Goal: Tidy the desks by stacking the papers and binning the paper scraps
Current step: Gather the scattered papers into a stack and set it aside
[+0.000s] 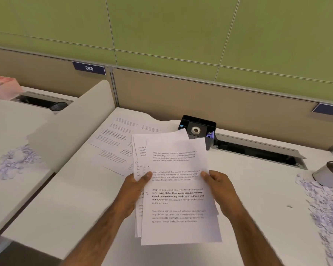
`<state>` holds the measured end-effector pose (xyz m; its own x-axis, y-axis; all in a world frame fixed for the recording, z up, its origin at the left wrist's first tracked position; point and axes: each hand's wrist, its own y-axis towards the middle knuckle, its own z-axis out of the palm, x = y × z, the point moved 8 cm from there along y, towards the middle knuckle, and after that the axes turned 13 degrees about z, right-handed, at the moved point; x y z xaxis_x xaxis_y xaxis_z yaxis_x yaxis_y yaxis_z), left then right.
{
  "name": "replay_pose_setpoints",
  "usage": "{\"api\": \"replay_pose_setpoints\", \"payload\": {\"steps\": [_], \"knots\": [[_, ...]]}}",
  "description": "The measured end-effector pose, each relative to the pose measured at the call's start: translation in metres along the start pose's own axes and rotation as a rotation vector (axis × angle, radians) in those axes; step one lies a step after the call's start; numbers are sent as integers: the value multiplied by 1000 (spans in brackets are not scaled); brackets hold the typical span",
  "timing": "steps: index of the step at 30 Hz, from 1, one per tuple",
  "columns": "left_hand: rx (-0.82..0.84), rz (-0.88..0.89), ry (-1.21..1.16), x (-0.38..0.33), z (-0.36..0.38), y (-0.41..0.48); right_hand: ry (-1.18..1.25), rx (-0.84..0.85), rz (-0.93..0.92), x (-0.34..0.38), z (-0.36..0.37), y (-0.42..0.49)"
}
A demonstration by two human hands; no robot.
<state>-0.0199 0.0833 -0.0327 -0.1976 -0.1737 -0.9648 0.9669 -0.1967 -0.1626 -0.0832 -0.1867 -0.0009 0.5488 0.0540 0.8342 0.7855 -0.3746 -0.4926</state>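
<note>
Two bare forearms reach in from the bottom edge. The left hand [135, 189] and right hand [219, 189] each pinch a side edge of an uneven sheaf of papers [179, 198], fingers [147, 175] closed on it with thumbs on top, over the white bench [75, 198]. The sheets look light, floppy and likely to slide apart, so gripping both long edges suits squaring them. More loose sheets [113, 143] lie just beyond. Shredded paper scraps [327, 204] lie to the right, beside a white tin [329, 173].
</note>
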Motion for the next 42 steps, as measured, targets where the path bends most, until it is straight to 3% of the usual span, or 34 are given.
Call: {"api": "replay_pose_setpoints", "payload": {"steps": [5, 12, 15, 18, 22, 26, 34, 42], "knots": [[14, -20, 46, 3, -4, -7, -16, -167, -19, 10, -13, -4], [111, -6, 12, 1, 9, -15, 18, -149, -24, 15, 5, -1], [128, 58, 46, -2, 11, -12, 218, 23, 111, -1, 10, 5], [134, 89, 100, -6, 10, -10, 192, 229, 108, -1, 17, -5], [161, 97, 225, -6, 18, -1, 185, 38, 1, 2, 6, -11], [57, 113, 317, -3, 20, 1, 218, -51, -90, -7, 8, -17], [31, 145, 221, 15, 23, -11, 160, -58, -92, -44, 13, -21], [37, 141, 287, 17, 24, -14, 84, -110, -164, -40, 15, -25]]}}
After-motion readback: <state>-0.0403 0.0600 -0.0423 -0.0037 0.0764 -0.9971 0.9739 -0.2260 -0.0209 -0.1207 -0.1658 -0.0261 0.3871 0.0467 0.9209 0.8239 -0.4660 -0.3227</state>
